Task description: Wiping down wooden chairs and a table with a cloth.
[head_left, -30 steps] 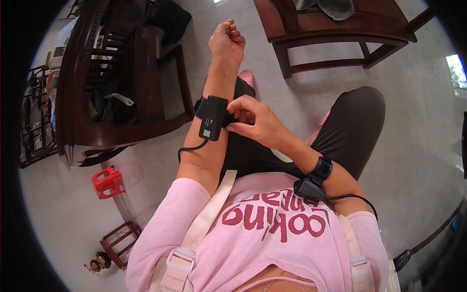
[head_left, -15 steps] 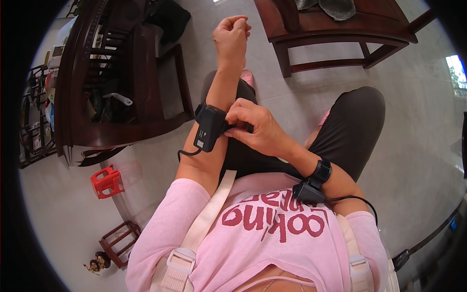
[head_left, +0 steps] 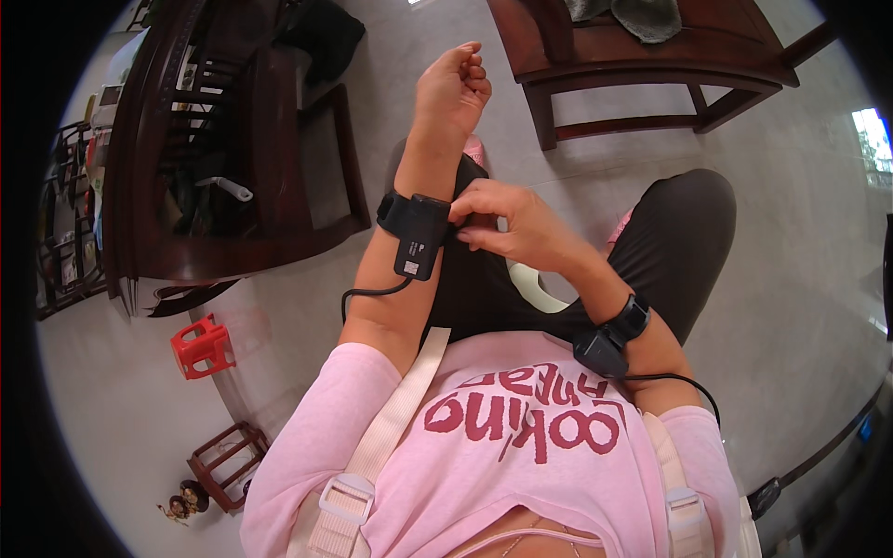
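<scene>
My left arm reaches out over my left knee, and my left hand [head_left: 453, 93] is curled into a loose fist with nothing seen in it. Around the left forearm sits a black box-shaped device [head_left: 422, 237] on a black strap, with a cable looping from its lower end. My right hand [head_left: 516, 223] is at the device's right edge, thumb and index finger bent toward it with a small gap between their tips. Whether a fingertip touches the strap is hard to make out. A second black device [head_left: 600, 352] is strapped to my right forearm, its cable running right.
Dark wooden furniture [head_left: 270, 251] stands at the left, and a wooden chair [head_left: 651, 56] at the top right. A red plastic stool [head_left: 202, 347] and a small wooden stand [head_left: 228, 470] are lower left. A pale curved edge [head_left: 535, 288] shows between my thighs.
My left forearm has turned, bringing the curled fingers into view and swinging the device upright. My right hand has shifted slightly right, and its fingertips have come off the device's lower side.
</scene>
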`<state>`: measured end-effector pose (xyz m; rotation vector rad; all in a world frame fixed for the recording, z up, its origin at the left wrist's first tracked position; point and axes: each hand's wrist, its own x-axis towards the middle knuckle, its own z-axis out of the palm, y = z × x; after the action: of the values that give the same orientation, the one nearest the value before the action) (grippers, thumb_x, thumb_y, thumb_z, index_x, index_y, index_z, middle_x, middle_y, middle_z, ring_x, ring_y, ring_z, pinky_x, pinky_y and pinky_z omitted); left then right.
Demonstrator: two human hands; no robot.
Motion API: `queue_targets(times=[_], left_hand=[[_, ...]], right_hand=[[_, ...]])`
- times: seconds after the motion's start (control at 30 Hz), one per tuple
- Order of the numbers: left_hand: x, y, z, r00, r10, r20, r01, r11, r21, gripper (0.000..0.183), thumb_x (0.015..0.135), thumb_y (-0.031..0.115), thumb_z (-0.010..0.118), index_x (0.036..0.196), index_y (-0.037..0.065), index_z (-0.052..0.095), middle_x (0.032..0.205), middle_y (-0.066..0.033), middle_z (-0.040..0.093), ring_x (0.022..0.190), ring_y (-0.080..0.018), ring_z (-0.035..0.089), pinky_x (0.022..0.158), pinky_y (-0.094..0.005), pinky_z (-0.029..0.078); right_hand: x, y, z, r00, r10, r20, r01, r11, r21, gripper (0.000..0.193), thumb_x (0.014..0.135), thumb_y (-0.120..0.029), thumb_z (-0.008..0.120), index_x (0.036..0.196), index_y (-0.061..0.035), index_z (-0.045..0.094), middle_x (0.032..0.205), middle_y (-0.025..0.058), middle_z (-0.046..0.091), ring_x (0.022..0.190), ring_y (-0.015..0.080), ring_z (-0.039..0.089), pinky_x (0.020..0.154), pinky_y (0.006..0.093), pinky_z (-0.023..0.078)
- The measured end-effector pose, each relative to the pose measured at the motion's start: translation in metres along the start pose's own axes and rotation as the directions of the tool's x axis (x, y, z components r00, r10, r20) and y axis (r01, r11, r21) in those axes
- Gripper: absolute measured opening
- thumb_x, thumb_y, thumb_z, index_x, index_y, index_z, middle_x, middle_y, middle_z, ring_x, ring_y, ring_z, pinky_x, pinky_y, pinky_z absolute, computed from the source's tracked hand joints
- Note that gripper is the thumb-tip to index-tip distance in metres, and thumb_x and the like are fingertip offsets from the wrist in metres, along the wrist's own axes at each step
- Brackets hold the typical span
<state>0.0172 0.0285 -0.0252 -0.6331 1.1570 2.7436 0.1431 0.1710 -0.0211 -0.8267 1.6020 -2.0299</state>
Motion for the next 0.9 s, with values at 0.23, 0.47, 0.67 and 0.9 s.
queue_targets(times=[0.23, 0.47, 0.67, 0.9], left_hand=[[-0.019, -0.013, 0.017, 0.971, 0.211, 0.110, -0.226, 0.675, 0.703, 0.018, 0.086, 0.008, 0.055, 0.098, -0.002, 0.064, 0.078, -0.0060, 0.063, 0.067, -0.0107, 0.057, 0.056, -0.0223, 0.046], [-0.038, -0.037, 0.034, 0.892, 0.074, 0.446, -0.355, -0.495, 0.793, 0.021, 0.082, 0.017, 0.059, 0.099, 0.006, 0.064, 0.085, -0.0096, 0.067, 0.084, -0.0248, 0.064, 0.072, -0.0360, 0.051], [-0.041, -0.039, 0.041, 0.861, -0.008, 0.508, -0.391, -0.649, 0.653, 0.015, 0.084, 0.013, 0.055, 0.094, 0.005, 0.063, 0.086, -0.0105, 0.066, 0.083, -0.0313, 0.062, 0.070, -0.0422, 0.049], [-0.038, -0.045, 0.035, 0.794, -0.073, 0.604, -0.474, -0.696, 0.539, 0.012, 0.078, 0.007, 0.051, 0.075, 0.004, 0.062, 0.074, -0.0149, 0.065, 0.072, -0.0341, 0.064, 0.060, -0.0416, 0.049]], right_hand=[[0.000, -0.010, -0.016, 0.975, -0.020, -0.219, 0.023, 1.000, 0.011, 0.012, 0.084, -0.002, 0.058, 0.095, 0.0001, 0.064, 0.082, 0.0034, 0.057, 0.065, 0.0103, 0.055, 0.059, 0.0236, 0.044], [-0.006, -0.034, -0.010, 0.955, -0.208, -0.213, 0.156, 0.959, -0.239, 0.007, 0.083, -0.006, 0.064, 0.089, -0.0032, 0.064, 0.080, 0.0041, 0.055, 0.067, 0.0133, 0.051, 0.061, 0.0257, 0.041], [-0.011, -0.044, 0.005, 0.955, -0.203, -0.215, 0.090, 0.892, -0.442, 0.012, 0.077, -0.010, 0.069, 0.083, -0.0030, 0.061, 0.078, 0.0070, 0.054, 0.070, 0.0226, 0.054, 0.063, 0.0324, 0.043], [-0.016, -0.044, 0.014, 0.931, -0.195, -0.308, 0.031, 0.884, -0.466, 0.016, 0.075, -0.011, 0.070, 0.084, -0.0029, 0.060, 0.080, 0.0099, 0.055, 0.074, 0.0305, 0.056, 0.066, 0.0398, 0.045]])
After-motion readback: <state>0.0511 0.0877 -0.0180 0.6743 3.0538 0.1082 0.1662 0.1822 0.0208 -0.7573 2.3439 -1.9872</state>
